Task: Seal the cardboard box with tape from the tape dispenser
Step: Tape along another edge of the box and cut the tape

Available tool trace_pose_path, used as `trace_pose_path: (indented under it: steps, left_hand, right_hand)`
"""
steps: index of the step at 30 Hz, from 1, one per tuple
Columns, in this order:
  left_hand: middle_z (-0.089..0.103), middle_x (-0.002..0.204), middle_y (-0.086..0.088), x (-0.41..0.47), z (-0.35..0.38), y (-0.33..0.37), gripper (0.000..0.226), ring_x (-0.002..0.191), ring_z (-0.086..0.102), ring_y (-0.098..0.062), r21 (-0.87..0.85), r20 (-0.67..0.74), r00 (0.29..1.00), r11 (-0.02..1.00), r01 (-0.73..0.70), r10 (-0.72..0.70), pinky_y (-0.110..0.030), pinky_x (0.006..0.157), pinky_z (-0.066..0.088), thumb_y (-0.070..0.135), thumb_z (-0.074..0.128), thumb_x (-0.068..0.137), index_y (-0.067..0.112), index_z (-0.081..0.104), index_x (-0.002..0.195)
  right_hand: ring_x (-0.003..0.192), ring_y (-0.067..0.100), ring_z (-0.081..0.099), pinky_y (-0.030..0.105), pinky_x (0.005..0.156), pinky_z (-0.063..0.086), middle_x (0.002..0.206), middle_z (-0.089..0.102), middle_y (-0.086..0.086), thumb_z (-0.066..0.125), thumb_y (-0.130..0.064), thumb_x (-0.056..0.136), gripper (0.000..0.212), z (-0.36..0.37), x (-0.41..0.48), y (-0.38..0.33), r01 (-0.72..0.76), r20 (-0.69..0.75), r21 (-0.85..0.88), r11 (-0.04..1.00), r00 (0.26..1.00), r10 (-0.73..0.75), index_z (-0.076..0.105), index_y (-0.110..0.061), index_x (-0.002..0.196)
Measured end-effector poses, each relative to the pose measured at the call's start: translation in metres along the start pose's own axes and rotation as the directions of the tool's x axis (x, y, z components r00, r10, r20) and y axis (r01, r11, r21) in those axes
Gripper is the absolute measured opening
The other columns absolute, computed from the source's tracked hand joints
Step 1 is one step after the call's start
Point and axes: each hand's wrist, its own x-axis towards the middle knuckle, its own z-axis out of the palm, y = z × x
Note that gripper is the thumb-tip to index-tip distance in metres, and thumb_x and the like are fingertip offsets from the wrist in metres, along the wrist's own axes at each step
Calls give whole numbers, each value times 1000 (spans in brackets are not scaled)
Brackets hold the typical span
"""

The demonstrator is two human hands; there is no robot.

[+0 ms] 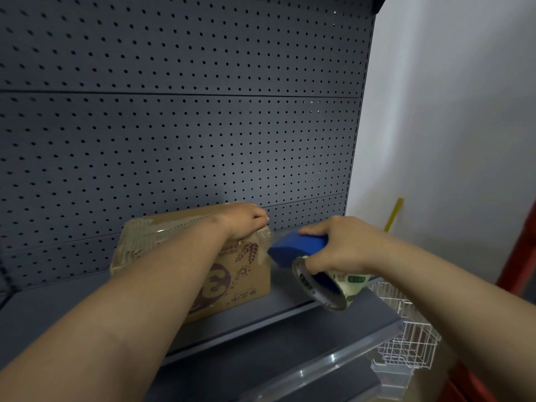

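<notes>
Head view: a dark grey pegboard wall (185, 117) fills the far side, and below it runs a grey shelf (284, 332), with a white wall (452, 111) off to the right. On that shelf, left of centre and hard against the pegboard, sits the cardboard box (246, 274), printed face toward us, its top and corners already glossy with clear tape. Down at the near right, a white wire basket (406, 343) hangs off the shelf edge. Now the hands: the left hand (246, 220) is pressed flat on the box's far right top corner, fingers curled over the edge. The right hand (339, 248) is wrapped firmly around the blue tape dispenser (295, 248), whose nose is just beside the box's right upper corner; whether it touches, hard to say. The tape roll (327, 285) hangs below that fist, core facing us.
</notes>
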Motion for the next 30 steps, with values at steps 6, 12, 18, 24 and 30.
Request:
trace_pose_path:
  steps: [6, 12, 18, 24, 30]
  left_hand:
    - [56, 105, -4, 1, 0, 0, 33, 97, 53, -20, 18, 3, 1000, 1000, -3, 3, -34, 86, 41, 36, 33, 97, 16, 59, 93]
    - [57, 110, -5, 1, 0, -3, 36, 104, 53, -23, 3, 16, 1000, 1000, -2, 2, -36, 93, 43, 36, 33, 97, 13, 61, 103]
    - [59, 117, -2, 4, 0, -7, 38, 105, 54, -21, -20, 20, 1000, 1000, 5, -5, -40, 95, 44, 39, 34, 95, 18, 63, 107]
    - [59, 114, -2, 1, -2, -3, 37, 103, 55, -20, -18, 21, 1000, 1000, 10, -9, -38, 92, 44, 39, 34, 95, 19, 62, 107]
    - [59, 118, -5, 0, -1, -3, 37, 106, 53, -22, -28, 22, 1000, 1000, 0, 1, -33, 91, 41, 37, 33, 97, 17, 62, 107]
  right_hand:
    - [84, 21, 62, 35, 77, 55, 98, 70, 2, 66, -43, 66, 51, 6, 3, -5, 23, -30, -96, 995, 999, -26, 62, -27, 115]
    - [77, 22, 51, 29, 65, 47, 89, 63, 1, 62, -42, 65, 53, 15, 16, -12, -15, -102, -217, 976, 995, -7, 60, -28, 116]
    - [86, 19, 63, 37, 82, 54, 97, 71, -1, 70, -40, 64, 50, -12, 15, -8, 12, 86, -62, 998, 996, -7, 64, -31, 114]
    - [72, 5, 57, 26, 73, 48, 78, 59, -18, 72, -30, 67, 60, -30, 28, -10, -24, 184, -57, 998, 982, 34, 58, -33, 125]
    - [81, 19, 65, 31, 74, 54, 89, 70, -2, 74, -38, 55, 53, -6, 53, -23, -11, 304, -337, 941, 945, 120, 70, -21, 104]
